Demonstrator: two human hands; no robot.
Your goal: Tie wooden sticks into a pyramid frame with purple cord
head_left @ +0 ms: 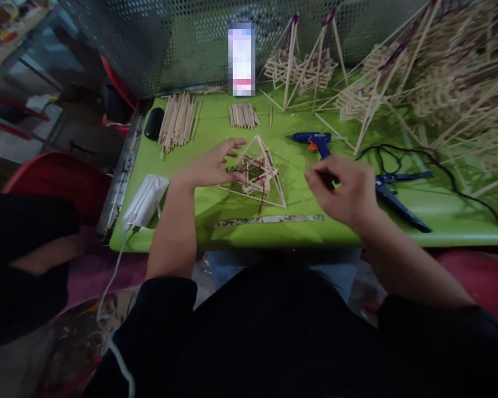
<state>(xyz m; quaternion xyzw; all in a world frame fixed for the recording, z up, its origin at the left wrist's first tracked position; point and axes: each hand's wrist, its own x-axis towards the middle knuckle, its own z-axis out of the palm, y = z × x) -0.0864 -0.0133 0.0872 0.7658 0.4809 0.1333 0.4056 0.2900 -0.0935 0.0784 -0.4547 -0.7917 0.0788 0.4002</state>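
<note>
Beside our spread left hand (211, 166) sits the stick frame (270, 172); our right hand (344, 188) curls; its grip we cannot tell.

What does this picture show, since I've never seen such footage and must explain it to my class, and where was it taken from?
There is no machine, just two bare hands. The single picture comes from a head-worn camera looking forward and down. The left hand is open beside a triangular stick frame; whether it touches is unclear. The right hand, fingers curled, is near the blue glue gun; I can't tell if it holds anything. Also on the green table are long sticks, short sticks and, at right, many more stick structures.
</note>
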